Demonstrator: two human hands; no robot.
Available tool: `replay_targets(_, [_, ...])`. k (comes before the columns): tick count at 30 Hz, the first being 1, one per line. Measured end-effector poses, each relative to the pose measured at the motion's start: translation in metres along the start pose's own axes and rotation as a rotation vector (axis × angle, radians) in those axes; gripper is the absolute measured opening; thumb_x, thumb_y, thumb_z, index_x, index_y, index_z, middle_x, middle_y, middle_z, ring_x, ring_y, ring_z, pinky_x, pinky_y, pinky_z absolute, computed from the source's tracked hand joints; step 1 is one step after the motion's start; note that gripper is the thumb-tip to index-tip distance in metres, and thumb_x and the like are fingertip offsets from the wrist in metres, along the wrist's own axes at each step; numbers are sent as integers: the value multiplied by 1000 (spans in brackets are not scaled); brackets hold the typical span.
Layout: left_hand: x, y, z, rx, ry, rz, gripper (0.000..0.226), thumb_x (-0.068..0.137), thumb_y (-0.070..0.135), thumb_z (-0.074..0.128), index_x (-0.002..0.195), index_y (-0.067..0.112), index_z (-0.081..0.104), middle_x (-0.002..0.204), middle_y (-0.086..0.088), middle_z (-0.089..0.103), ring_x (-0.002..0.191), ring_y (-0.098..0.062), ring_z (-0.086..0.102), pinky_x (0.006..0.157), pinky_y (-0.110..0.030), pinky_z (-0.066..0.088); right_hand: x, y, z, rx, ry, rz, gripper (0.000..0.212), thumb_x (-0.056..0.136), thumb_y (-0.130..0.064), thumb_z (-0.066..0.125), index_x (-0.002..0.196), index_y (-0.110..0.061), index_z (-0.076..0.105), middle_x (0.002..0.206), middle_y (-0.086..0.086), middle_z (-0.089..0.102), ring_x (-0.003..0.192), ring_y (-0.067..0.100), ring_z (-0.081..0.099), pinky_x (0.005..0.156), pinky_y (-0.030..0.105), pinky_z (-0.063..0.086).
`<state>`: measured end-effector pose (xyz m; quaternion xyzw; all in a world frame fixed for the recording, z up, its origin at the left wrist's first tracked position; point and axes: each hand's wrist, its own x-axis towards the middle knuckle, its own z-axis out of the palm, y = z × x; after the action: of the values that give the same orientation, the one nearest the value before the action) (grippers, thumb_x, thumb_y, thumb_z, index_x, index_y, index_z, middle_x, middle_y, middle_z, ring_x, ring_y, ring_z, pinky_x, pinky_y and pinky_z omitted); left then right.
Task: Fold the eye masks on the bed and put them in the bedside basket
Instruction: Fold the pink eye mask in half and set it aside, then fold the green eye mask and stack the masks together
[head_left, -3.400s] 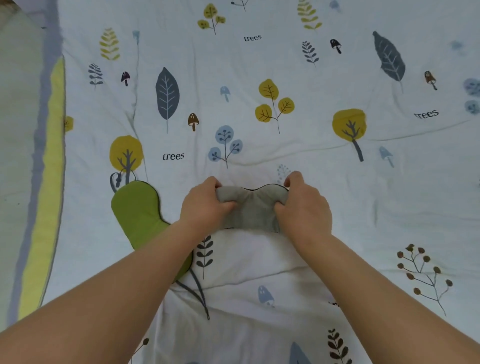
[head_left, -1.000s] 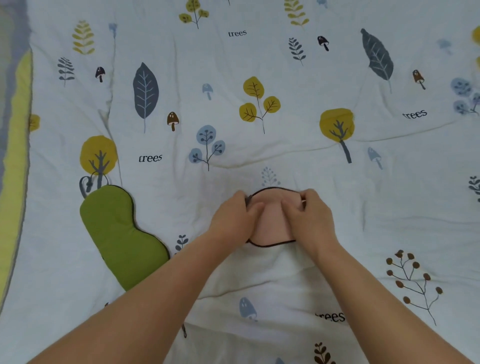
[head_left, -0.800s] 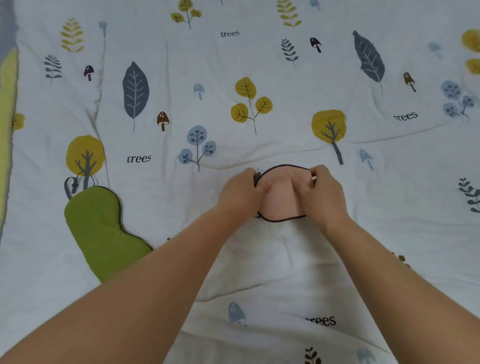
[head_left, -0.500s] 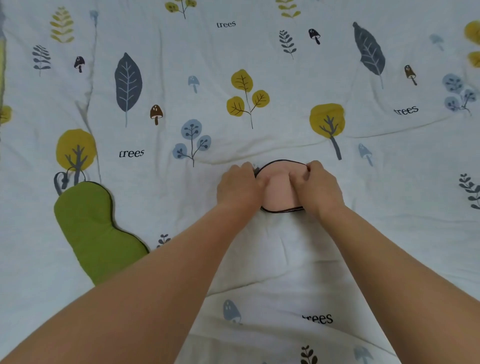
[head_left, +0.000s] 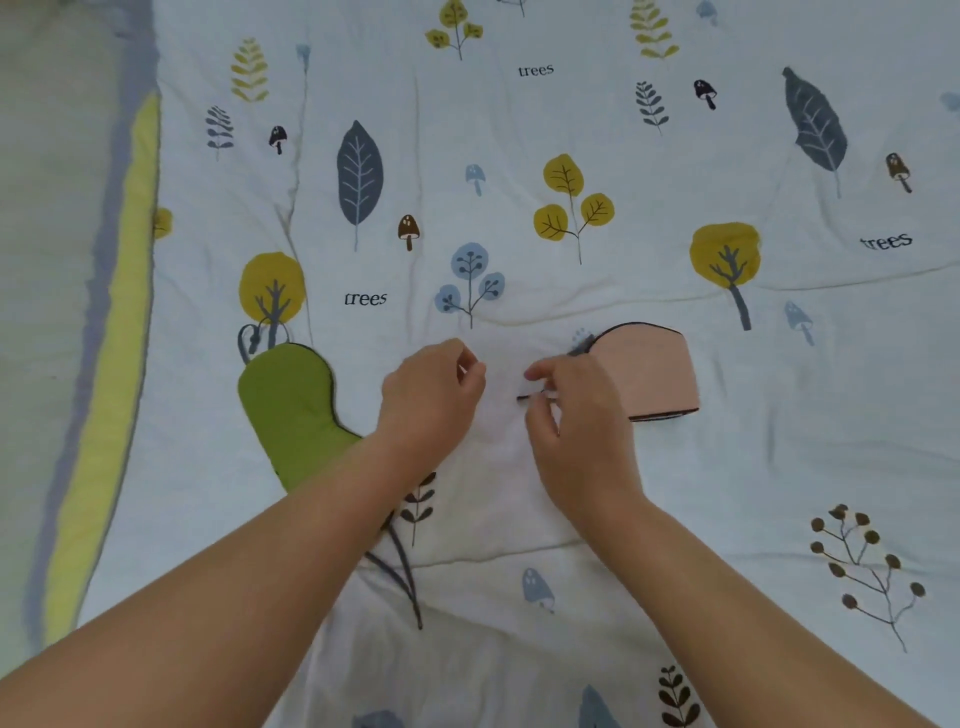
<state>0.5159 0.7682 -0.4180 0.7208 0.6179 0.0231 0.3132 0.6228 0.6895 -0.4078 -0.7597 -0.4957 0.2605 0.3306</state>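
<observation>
A pink eye mask (head_left: 652, 371) with dark piping lies folded in half on the patterned quilt (head_left: 571, 130), right of centre. My right hand (head_left: 576, 415) rests on its left end and pinches its dark strap between thumb and fingers. My left hand (head_left: 434, 397) hovers a little to the left, loosely curled, holding nothing and clear of the mask. A green eye mask (head_left: 291, 405) lies flat and unfolded at the left, its lower end hidden under my left forearm. Its dark strap (head_left: 402, 577) trails out below the arm. No basket is in view.
The quilt is white with printed trees, leaves and mushrooms and covers most of the view. A yellow and grey border (head_left: 111, 364) runs down its left edge, with pale bedding (head_left: 47, 260) beyond it.
My left hand has let go of the pink mask and drawn left. The folded mask now sits to the right of my right hand, which holds its strap end. The view has shifted left.
</observation>
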Motion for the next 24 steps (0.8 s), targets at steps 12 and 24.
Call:
replay_targets(12, [-22, -110, -42, 561, -56, 205, 50, 85, 12, 44, 134, 18, 43, 149, -20, 25, 136, -32, 25, 106, -44, 30, -38, -32, 107, -358, -597, 114, 44, 93, -41, 41, 124, -10, 42, 125, 14, 43, 113, 30, 40, 89, 39, 40])
replay_targets(24, [-19, -115, -51, 584, 8, 420, 13, 75, 19, 62, 79, 6, 65, 109, -12, 66, 123, -31, 50, 107, -51, 26, -23, -22, 93, 246, -361, 452, 18, 81, -17, 56, 69, -25, 46, 67, -9, 49, 70, 18, 51, 60, 26, 39])
